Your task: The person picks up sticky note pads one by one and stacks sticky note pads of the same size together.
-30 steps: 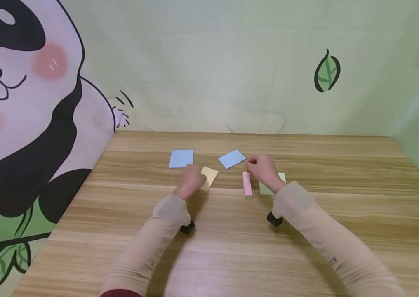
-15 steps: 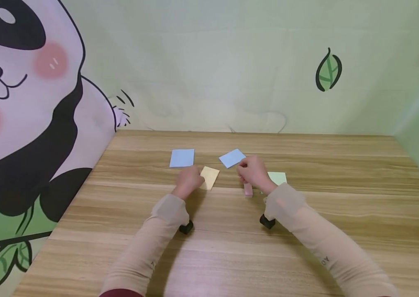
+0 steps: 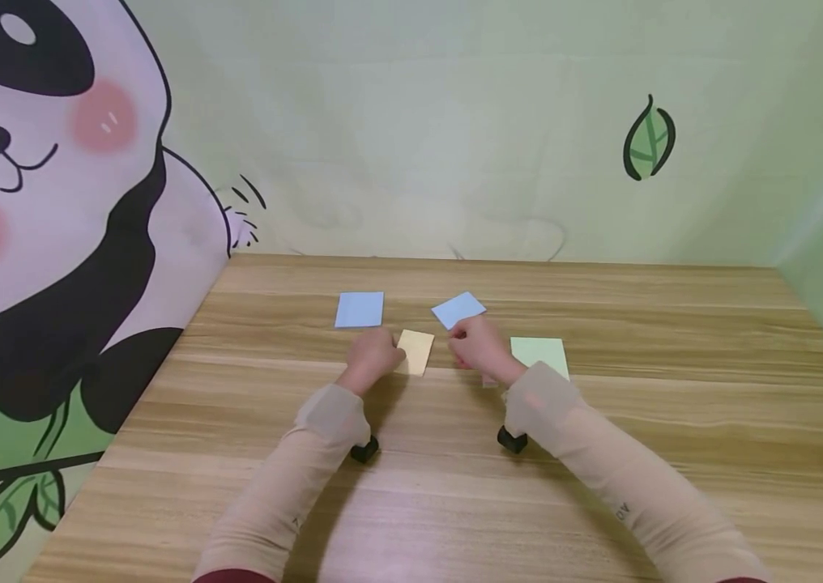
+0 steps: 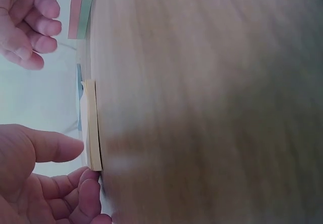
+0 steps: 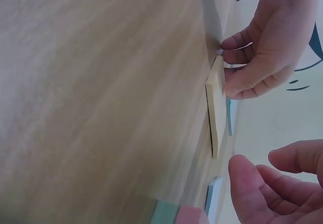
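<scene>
A yellow sticky note pad point(image 3: 416, 354) lies on the table near its middle. My left hand point(image 3: 373, 358) pinches its left end; in the left wrist view the thumb is over the pad point(image 4: 92, 128) and the fingertips are at its end. To the right of that pad hovers my right hand point(image 3: 483, 348), fingers loosely bent, with nothing visible between thumb and fingers in the right wrist view. Beneath this hand, a narrow pink sticky note pad point(image 3: 489, 383) is mostly hidden. A green sticky note pad point(image 3: 541, 353) lies just right of it.
Two blue sticky note pads lie farther back, a square one point(image 3: 360, 310) at left and a tilted one point(image 3: 458, 309) behind my right hand. The wooden table point(image 3: 426, 494) meets a printed cloth backdrop point(image 3: 411, 162) at its far edge.
My right hand has moved left, from above the pink and green pads toward the yellow one, uncovering the green pad. The yellow pad has turned slightly under my left hand.
</scene>
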The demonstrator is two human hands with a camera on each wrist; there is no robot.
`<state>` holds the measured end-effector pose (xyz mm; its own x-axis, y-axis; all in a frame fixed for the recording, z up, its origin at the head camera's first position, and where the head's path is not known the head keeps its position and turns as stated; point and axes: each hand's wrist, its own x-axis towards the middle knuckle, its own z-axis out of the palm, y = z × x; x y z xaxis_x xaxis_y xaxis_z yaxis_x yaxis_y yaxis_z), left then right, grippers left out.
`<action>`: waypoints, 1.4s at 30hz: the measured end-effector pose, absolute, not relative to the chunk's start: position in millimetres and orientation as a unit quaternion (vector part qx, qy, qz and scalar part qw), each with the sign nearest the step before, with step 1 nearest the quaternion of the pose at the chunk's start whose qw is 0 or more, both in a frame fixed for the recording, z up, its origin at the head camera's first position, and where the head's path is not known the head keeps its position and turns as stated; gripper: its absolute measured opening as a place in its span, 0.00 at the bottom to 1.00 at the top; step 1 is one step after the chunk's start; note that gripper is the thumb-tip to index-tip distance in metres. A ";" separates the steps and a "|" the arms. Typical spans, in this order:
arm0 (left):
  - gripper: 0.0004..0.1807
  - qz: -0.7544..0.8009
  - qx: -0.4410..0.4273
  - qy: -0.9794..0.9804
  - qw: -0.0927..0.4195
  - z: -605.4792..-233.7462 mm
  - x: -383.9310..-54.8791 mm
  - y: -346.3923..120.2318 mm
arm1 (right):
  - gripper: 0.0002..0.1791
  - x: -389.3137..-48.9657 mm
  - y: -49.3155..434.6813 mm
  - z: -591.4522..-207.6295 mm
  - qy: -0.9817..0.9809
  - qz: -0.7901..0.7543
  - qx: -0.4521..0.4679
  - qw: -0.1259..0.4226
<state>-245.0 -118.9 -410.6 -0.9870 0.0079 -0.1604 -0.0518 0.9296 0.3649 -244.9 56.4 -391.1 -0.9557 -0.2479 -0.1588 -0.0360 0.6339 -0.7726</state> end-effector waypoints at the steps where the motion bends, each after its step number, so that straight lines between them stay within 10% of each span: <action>1: 0.20 0.188 -0.010 0.979 0.079 -410.8 -245.2 -118.9 | 0.13 -245.0 55.6 -391.7 0.893 -0.425 -0.079 0.129; 29: 0.17 0.212 -0.026 0.972 0.101 -408.3 -243.2 -113.7 | 0.04 -246.0 34.6 -405.9 0.868 -0.474 -0.061 0.138; 42: 0.16 0.215 -0.032 0.970 0.106 -409.1 -244.0 -112.4 | 0.20 -246.5 31.2 -408.8 0.847 -0.509 -0.031 0.148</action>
<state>-244.0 -112.4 -409.1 -0.9753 -0.0157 -0.2201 -0.1071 0.9058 0.4100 -246.5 31.2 -408.8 -0.9541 -0.2035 -0.2196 0.0982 0.4804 -0.8716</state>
